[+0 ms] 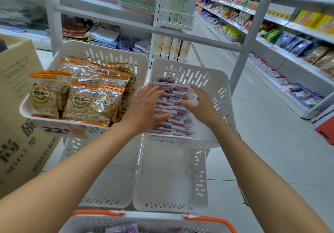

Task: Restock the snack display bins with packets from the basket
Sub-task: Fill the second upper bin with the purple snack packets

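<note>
A row of white-and-purple snack packets (178, 112) stands in the upper right white display bin (216, 81). My left hand (144, 106) lies on the row's left side with fingers spread and straight. My right hand (197, 102) rests on the right side of the row, fingers loosely bent against the packets. At the bottom edge, the white basket (144, 222) with orange handles holds purple packets (124, 229).
The upper left bin (101, 52) is full of orange-topped clear snack bags (81, 95) and carries a price tag (59, 129). Two lower bins (171, 178) sit beneath. A cardboard box (19, 106) stands at left. Stocked shelves (271, 24) line the aisle at right.
</note>
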